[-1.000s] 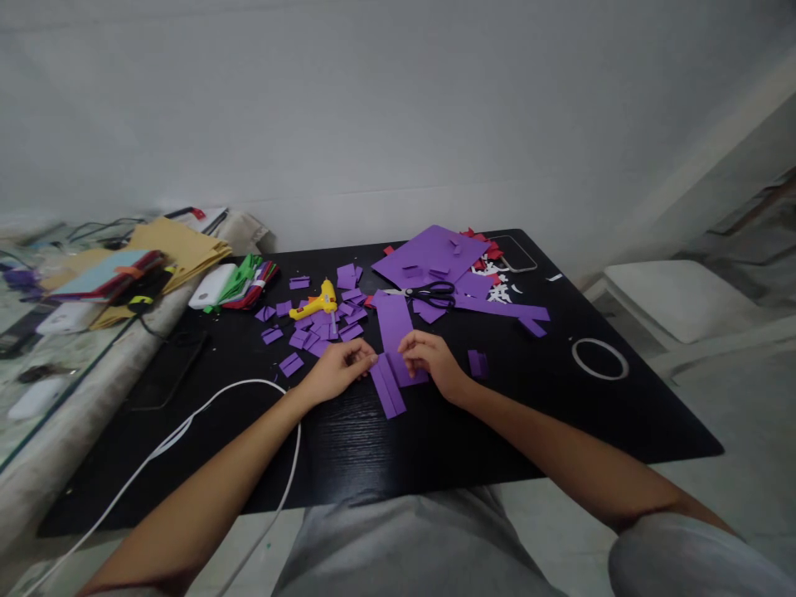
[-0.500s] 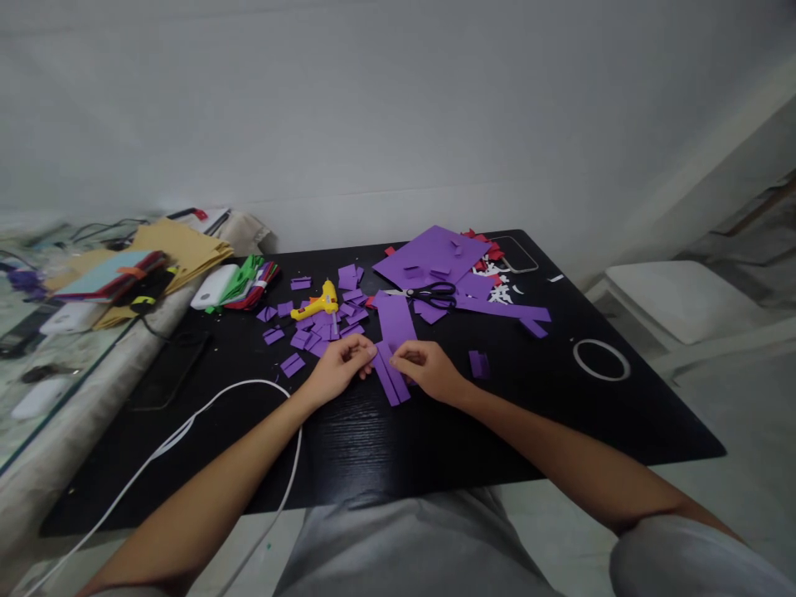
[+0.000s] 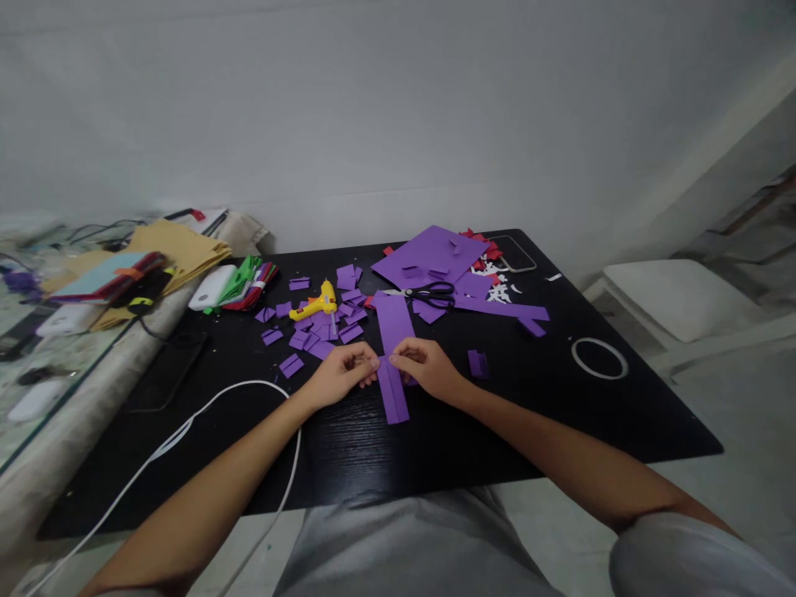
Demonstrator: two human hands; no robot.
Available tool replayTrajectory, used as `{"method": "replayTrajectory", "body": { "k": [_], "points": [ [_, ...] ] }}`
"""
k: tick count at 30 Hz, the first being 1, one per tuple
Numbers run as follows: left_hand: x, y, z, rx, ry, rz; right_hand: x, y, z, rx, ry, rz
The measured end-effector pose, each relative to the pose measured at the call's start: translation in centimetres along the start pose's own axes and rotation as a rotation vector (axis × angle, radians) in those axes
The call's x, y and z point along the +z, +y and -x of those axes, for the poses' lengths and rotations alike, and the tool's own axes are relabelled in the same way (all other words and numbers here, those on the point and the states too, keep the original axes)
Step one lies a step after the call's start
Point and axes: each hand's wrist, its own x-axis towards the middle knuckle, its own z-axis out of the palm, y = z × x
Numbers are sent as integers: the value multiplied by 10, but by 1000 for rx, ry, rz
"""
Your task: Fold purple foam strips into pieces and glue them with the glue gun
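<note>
Creased purple strip (image 3: 393,394) over black table (image 3: 348,452), nearer the person than the scissors (image 3: 430,293); can't tell if its near end touches the tabletop. Left hand (image 3: 344,371): thumb and index pinched at strip's far left corner, other fingers curled. Right hand (image 3: 429,367): same pinch, far right corner, fingers curled under. Both forearms angle inward, meeting on the near side of the scissors. Flat purple strip (image 3: 396,323) just nearside of scissors, partly behind right hand. Yellow glue gun (image 3: 317,302) left of scissors, on small purple pieces (image 3: 304,340). Large purple sheet (image 3: 429,249) beyond scissors.
</note>
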Motion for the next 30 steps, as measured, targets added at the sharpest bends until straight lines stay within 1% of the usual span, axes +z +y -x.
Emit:
{"method": "replayTrajectory", "body": {
  "k": [4, 10, 13, 16, 24, 30],
  "points": [
    [1, -3, 0, 24, 3, -38, 1, 3, 0, 14, -20, 24],
    [1, -8, 2, 45, -62, -105, 4, 7, 1, -8, -51, 45],
    [2, -10, 2, 43, -59, -128, 4, 8, 1, 2, -59, 57],
    [3, -8, 2, 43, -44, -143, 4, 9, 2, 2, -56, 72],
    [8, 0, 4, 48, -66, -148, 5, 7, 3, 16, -101, 81],
    [5, 0, 4, 82, -60, -137, 4, 2, 3, 28, -128, 95]
  ]
}}
